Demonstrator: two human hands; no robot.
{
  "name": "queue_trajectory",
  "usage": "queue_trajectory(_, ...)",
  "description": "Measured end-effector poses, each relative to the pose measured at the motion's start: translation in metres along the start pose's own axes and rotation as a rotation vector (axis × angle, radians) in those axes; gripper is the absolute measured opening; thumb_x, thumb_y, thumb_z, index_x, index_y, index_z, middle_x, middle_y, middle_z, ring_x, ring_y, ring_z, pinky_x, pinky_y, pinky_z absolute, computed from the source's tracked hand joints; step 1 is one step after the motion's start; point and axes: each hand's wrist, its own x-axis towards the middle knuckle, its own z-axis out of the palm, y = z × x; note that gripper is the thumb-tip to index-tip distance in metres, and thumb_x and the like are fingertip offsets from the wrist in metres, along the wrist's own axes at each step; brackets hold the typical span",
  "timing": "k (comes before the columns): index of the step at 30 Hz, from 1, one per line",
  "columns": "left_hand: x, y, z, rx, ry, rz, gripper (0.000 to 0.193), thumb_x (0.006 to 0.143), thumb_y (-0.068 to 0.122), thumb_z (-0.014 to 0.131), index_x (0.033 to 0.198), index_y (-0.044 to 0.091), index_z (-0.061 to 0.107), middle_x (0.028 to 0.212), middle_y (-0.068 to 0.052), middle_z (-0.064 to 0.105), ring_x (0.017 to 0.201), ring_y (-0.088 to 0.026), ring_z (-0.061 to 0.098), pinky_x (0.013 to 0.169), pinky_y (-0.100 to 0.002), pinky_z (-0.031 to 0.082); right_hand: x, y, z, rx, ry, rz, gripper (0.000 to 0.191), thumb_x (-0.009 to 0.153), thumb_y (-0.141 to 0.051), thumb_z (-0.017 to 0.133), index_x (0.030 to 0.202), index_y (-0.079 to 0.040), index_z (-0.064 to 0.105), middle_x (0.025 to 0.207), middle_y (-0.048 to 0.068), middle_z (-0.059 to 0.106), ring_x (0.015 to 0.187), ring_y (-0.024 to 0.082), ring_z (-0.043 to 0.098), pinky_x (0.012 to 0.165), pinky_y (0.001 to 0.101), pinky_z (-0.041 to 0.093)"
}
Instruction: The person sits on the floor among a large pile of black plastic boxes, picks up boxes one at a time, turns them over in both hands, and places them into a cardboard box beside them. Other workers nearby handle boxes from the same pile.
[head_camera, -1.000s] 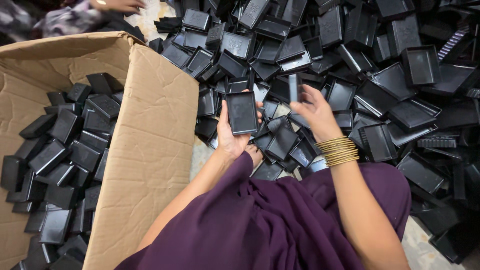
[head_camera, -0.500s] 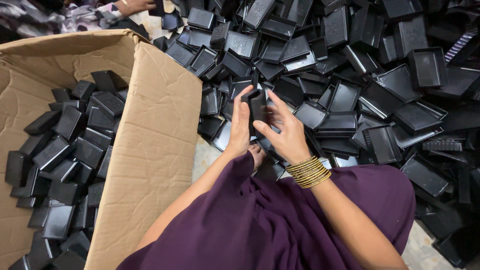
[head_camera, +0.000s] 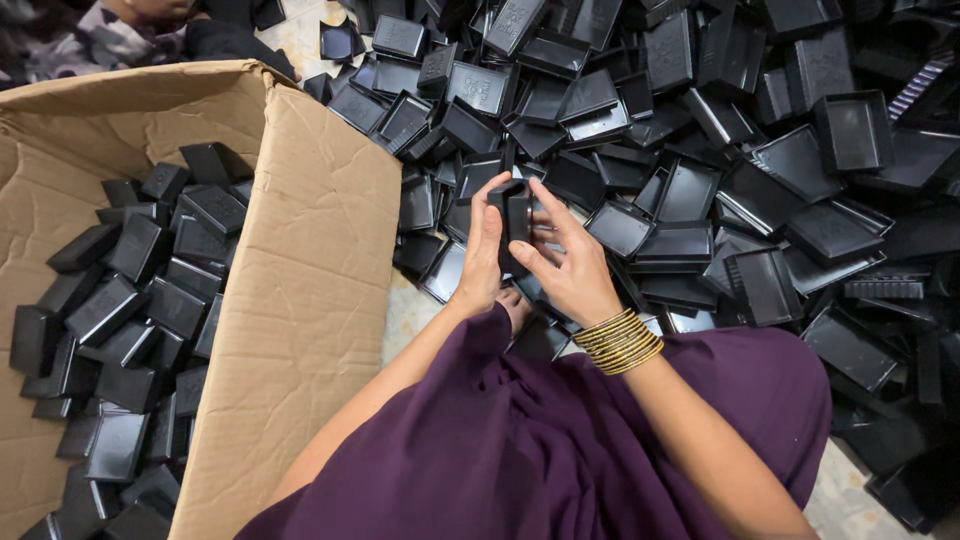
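My left hand (head_camera: 482, 252) and my right hand (head_camera: 570, 265) together hold a small black plastic box (head_camera: 515, 215) upright between them, above my lap. The left palm presses its left side; the right fingers wrap its right side and front. Gold bangles (head_camera: 618, 341) circle my right wrist. Just beyond the hands lies a large heap of black plastic trays and lids (head_camera: 700, 170), spread over the floor.
An open cardboard carton (head_camera: 310, 270) stands at the left, holding several closed black boxes (head_camera: 140, 300). My purple garment (head_camera: 560, 440) fills the bottom of the view. Another person's sleeve (head_camera: 90, 35) shows at the top left.
One second ago the left hand held a flat tray while the right reached into the heap. The hands have since come together, and the piece now stands upright between them.
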Motion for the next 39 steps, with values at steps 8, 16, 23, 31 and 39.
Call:
queue_trajectory(8, 0.000, 0.000, 0.002, -0.125, -0.140, -0.027, 0.059, 0.111, 0.048, 0.039, 0.154, 0.011, 0.025, 0.129, -0.019, 0.061, 0.108, -0.025, 0.067, 0.091, -0.037, 0.057, -0.002, -0.003, 0.001, -0.012, -0.002, -0.010, 0.077, 0.090, -0.009, 0.074, 0.158, -0.019, 0.039, 0.132, 0.011, 0.062, 0.119, 0.024, 0.069, 0.099, 0.0370, 0.060)
queue_trajectory(16, -0.005, 0.002, 0.000, 0.049, -0.114, 0.007, 0.061, 0.113, 0.050, 0.038, 0.158, 0.011, 0.027, 0.138, -0.017, 0.056, 0.120, -0.023, 0.061, 0.105, -0.036, 0.050, -0.002, 0.007, 0.001, -0.019, -0.008, -0.062, 0.076, 0.091, -0.009, 0.074, 0.158, -0.018, 0.040, 0.133, 0.011, 0.062, 0.121, 0.022, 0.067, 0.101, 0.0347, 0.059)
queue_trajectory(23, -0.005, 0.001, 0.000, -0.142, -0.004, 0.004, 0.056, 0.112, 0.049, 0.035, 0.154, 0.011, 0.031, 0.140, -0.012, 0.056, 0.122, -0.021, 0.060, 0.105, -0.035, 0.050, 0.009, 0.009, -0.013, 0.141, -0.120, -0.077, 0.075, 0.097, -0.012, 0.072, 0.162, -0.018, 0.036, 0.140, 0.011, 0.057, 0.121, 0.020, 0.063, 0.102, 0.0355, 0.055)
queue_trajectory(31, -0.004, -0.003, 0.003, -0.070, -0.063, -0.028, 0.055, 0.112, 0.046, 0.037, 0.155, 0.014, 0.027, 0.131, -0.015, 0.059, 0.110, -0.021, 0.065, 0.095, -0.035, 0.055, 0.001, 0.003, 0.000, -0.033, -0.006, -0.016, 0.079, 0.090, -0.011, 0.076, 0.159, -0.018, 0.037, 0.132, 0.013, 0.059, 0.117, 0.022, 0.069, 0.093, 0.0340, 0.060)
queue_trajectory(39, -0.009, 0.008, 0.002, 0.023, -0.094, 0.012, 0.059, 0.114, 0.047, 0.040, 0.158, 0.010, 0.029, 0.129, -0.016, 0.059, 0.113, -0.021, 0.063, 0.100, -0.035, 0.053, -0.004, -0.005, 0.001, -0.123, -0.047, -0.105, 0.077, 0.091, -0.014, 0.076, 0.158, -0.017, 0.038, 0.135, 0.014, 0.059, 0.118, 0.024, 0.069, 0.098, 0.0367, 0.060)
